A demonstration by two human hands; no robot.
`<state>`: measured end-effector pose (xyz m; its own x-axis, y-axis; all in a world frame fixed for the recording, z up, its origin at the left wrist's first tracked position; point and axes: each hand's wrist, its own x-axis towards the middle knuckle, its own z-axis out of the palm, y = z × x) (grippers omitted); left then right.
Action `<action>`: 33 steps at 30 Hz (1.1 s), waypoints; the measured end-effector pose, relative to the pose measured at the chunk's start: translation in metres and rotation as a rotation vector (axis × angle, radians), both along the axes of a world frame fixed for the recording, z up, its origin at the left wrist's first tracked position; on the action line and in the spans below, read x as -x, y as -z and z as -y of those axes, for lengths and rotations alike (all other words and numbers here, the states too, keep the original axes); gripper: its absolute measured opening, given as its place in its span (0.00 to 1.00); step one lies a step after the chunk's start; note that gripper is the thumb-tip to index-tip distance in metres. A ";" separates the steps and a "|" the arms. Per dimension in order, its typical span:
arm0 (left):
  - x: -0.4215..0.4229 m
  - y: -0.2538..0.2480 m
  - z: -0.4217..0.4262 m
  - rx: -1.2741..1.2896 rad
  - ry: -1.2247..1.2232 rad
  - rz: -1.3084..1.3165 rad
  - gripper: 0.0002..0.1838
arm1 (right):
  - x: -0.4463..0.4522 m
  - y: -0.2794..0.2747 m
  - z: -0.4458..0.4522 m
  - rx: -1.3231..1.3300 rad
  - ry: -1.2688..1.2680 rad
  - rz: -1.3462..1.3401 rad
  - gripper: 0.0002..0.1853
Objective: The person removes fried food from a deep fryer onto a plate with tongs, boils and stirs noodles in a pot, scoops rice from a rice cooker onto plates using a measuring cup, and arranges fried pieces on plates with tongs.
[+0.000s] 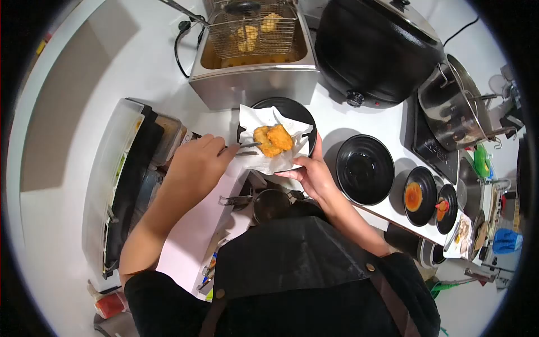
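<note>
My left hand (pixel 203 165) is closed around a pair of dark tongs (pixel 249 149), whose tips reach the left edge of golden fried pieces (pixel 273 140). Those pieces lie on crumpled white paper (pixel 252 119) that lines a black plate (pixel 286 105). At the plate's lower right, my right hand (pixel 315 175) grips its rim, with fingers beneath and the thumb against the paper. Just beyond the plate is a steel deep fryer (pixel 255 84). Its wire basket (pixel 275 39) holds a few more fried pieces (pixel 247 38) above the oil.
Right of the plate are a black bowl (pixel 365 169) and two small black dishes with sauce (pixel 414 196). A black cooker (pixel 373 50) and a steel pot (pixel 449 106) stand behind. Lidded ingredient containers (pixel 120 174) line the left, and a pan (pixel 270 206) is below.
</note>
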<state>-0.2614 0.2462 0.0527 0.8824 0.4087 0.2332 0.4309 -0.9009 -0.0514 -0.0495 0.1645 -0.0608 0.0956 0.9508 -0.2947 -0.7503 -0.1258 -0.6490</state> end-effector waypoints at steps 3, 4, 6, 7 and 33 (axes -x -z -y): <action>-0.005 0.017 -0.010 -0.005 0.029 -0.068 0.13 | 0.000 0.001 0.001 0.024 0.028 0.043 0.46; -0.008 0.022 -0.012 -0.015 0.054 -0.059 0.13 | -0.001 0.002 0.002 0.004 0.029 0.046 0.46; -0.013 0.031 -0.015 -0.034 0.099 -0.044 0.13 | -0.001 0.006 0.002 -0.034 0.028 0.049 0.46; -0.015 0.034 -0.017 -0.033 0.119 -0.043 0.13 | -0.001 0.010 0.003 -0.036 0.026 0.052 0.45; 0.010 -0.121 -0.027 0.487 -0.448 0.784 0.15 | -0.005 0.005 0.016 0.136 0.140 0.170 0.46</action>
<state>-0.2718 0.2728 0.1739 0.2965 0.8677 0.3989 0.4882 -0.4967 0.7176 -0.0440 0.1483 -0.0659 0.2826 0.8776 -0.3874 -0.6479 -0.1232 -0.7517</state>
